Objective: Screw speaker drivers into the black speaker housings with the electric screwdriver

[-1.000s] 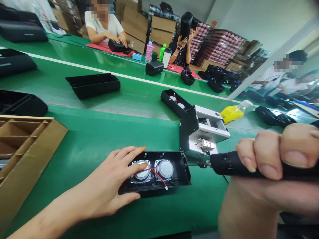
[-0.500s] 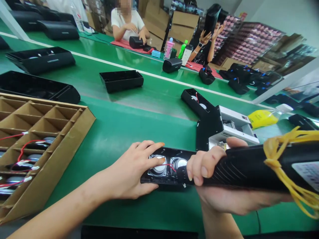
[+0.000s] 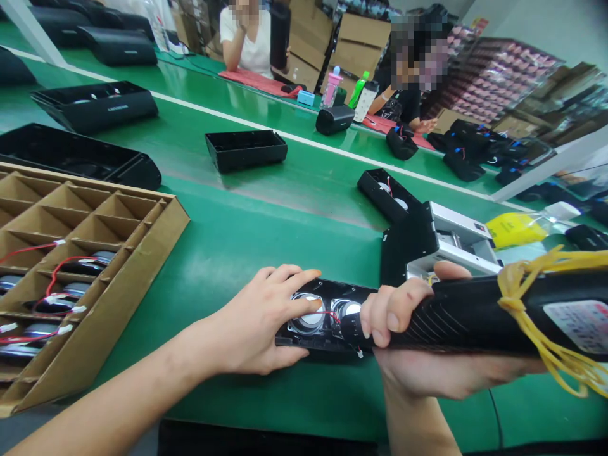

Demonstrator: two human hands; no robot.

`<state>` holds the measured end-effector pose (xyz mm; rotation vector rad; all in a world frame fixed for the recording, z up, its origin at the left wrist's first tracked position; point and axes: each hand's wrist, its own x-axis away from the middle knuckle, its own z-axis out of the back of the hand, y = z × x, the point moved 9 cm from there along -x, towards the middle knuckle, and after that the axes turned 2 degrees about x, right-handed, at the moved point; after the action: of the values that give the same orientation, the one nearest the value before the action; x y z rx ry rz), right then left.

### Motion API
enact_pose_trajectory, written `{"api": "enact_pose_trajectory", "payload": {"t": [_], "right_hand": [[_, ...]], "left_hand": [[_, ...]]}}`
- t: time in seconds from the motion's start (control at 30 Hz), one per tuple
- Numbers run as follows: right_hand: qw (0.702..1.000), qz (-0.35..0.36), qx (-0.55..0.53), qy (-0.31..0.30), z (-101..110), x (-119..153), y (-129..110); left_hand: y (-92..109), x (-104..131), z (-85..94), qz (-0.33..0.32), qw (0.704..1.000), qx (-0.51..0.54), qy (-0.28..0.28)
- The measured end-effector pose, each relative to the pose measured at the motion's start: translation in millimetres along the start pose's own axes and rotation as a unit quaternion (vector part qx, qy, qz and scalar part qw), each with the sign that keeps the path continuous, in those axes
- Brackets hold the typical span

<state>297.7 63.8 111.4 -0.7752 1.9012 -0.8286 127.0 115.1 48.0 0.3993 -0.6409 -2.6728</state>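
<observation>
My left hand (image 3: 266, 320) grips the left end of a black speaker housing (image 3: 327, 341), thumb on its near edge and fingers over the far side. Two round speaker drivers with silvery centres sit in the housing; one driver (image 3: 310, 315) lies under my fingertip. Red wires (image 3: 332, 312) run between them, and a small white connector (image 3: 360, 353) hangs at the near edge. My right hand (image 3: 403, 323) is wrapped round a black power screwdriver (image 3: 465, 316) tied with yellow bands. The tool's front end is over the right driver; its tip is hidden.
A cardboard tray (image 3: 142, 285) with wired drivers stands at the left. Beyond my right hand is a black and silver machine (image 3: 456, 240). Black housings (image 3: 247, 151) lie on the green table (image 3: 228, 234). Across it sit two people, bottles and a yellow bottle (image 3: 515, 229) nearer.
The view has shifted slightly, moving most things right. Across the table, the person in white now holds a black speaker upright, and the other person's hands have come down. My hands keep their grips.
</observation>
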Motion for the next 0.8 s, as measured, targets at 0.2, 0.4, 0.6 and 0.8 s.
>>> {"api": "enact_pose_trajectory", "payload": {"t": [0.2,0.4,0.6,0.8], "right_hand": [[1.0,-0.012,-0.004,0.007,-1.2,3.3,7.2],[0.999,-0.008,-0.019,-0.032,-15.9,12.9,4.4],[0.999,-0.024,-0.017,-0.043,-19.8,19.7,6.5],[0.998,0.009,-0.006,-0.058,-19.0,19.3,5.4]], "left_hand": [[1.7,-2.0,2.7,-0.002,1.0,0.005,0.004],[6.2,-2.3,3.3,-0.013,1.0,0.001,-0.001],[4.5,-1.5,1.6,-0.012,1.0,0.002,0.005],[6.0,-1.6,1.4,-0.012,1.0,0.007,0.0]]}}
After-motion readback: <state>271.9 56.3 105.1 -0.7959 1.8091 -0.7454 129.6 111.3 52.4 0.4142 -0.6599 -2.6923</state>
